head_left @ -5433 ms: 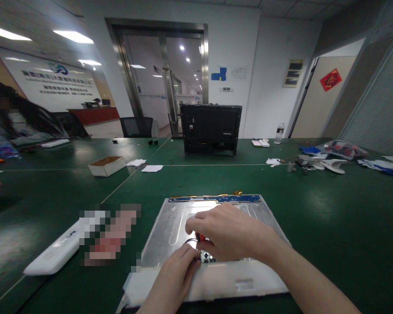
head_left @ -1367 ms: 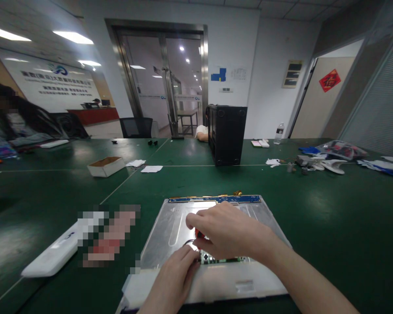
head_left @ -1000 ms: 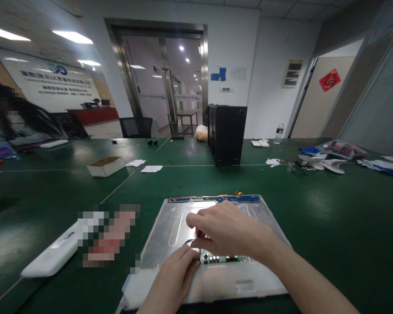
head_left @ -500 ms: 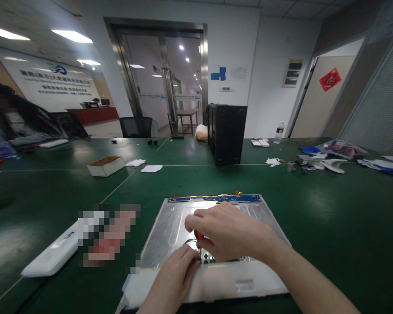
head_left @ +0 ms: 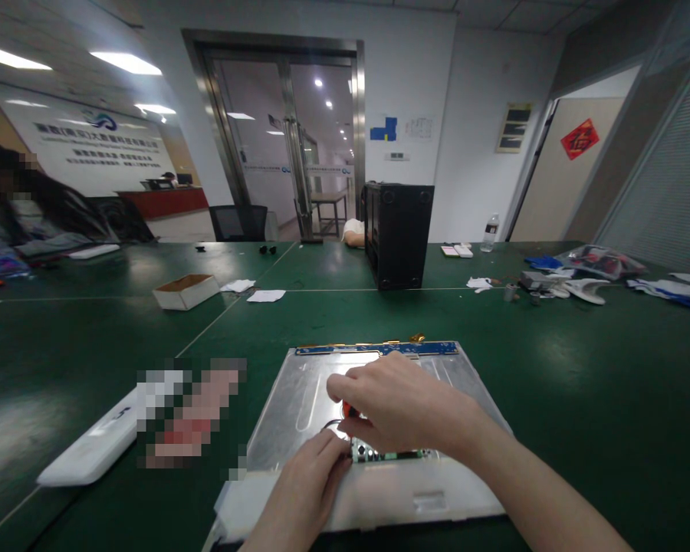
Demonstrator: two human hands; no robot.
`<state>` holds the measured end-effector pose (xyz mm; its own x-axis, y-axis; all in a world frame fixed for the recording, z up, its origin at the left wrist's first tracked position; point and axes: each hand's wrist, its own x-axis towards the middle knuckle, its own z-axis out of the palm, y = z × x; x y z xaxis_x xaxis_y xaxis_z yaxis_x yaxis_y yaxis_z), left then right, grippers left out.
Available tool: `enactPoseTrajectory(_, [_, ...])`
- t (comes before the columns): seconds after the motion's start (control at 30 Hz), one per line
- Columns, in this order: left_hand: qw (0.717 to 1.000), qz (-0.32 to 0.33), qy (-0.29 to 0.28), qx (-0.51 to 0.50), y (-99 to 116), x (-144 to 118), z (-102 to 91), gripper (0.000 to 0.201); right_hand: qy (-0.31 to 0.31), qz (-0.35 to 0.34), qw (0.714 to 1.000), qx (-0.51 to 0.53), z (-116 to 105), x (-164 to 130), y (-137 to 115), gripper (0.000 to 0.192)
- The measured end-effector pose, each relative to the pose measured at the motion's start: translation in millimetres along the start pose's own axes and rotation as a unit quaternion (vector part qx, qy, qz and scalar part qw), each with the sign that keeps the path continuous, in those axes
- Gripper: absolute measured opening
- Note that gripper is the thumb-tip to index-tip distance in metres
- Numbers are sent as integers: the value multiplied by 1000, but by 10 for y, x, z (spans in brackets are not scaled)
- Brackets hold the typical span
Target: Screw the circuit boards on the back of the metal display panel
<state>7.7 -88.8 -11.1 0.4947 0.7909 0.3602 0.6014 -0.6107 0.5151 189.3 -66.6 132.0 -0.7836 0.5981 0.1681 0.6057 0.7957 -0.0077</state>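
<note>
A flat display panel [head_left: 316, 399] with a bare metal back lies in front of me, a long blue circuit strip [head_left: 373, 349] along its far edge. Near its close side sits a small green circuit board [head_left: 396, 455], partly under my hands. My right hand [head_left: 396, 406] is closed round the red-and-black handle of a screwdriver [head_left: 349, 410], held upright over the board; its tip is hidden. At the board's left end, my left hand [head_left: 316, 468] has its fingers drawn together beside a thin dark cable [head_left: 330, 422]. What those fingertips pinch is hidden.
On the green table [head_left: 253, 330], a white numbered bar [head_left: 92, 445] and a blurred-out item [head_left: 195, 418] lie left. Farther back stand an open box [head_left: 187, 293] and a black computer case [head_left: 401, 238]. Gloves and scraps [head_left: 569, 284] lie right. A person [head_left: 28, 199] sits far left.
My right hand has shifted and turned very slightly on the screwdriver, baring a bit more of the green board. My left hand stays in place.
</note>
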Motion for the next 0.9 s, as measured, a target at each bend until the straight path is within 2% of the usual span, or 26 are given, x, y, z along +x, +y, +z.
enactPoseTrajectory(0.23, [1000,1,6,3,4,7,6,20,-11,12,1000,5,-3,-6,5,17])
enactPoseTrajectory(0.47, [1000,-5,-10,8,-43,-5,17,20,6,-9,1000,-9,-1,-17,-4,16])
enactPoseTrajectory(0.9, [1000,-13,-10,2,10,-1,-3,20,-2,9,1000,11,-14,0,15,17])
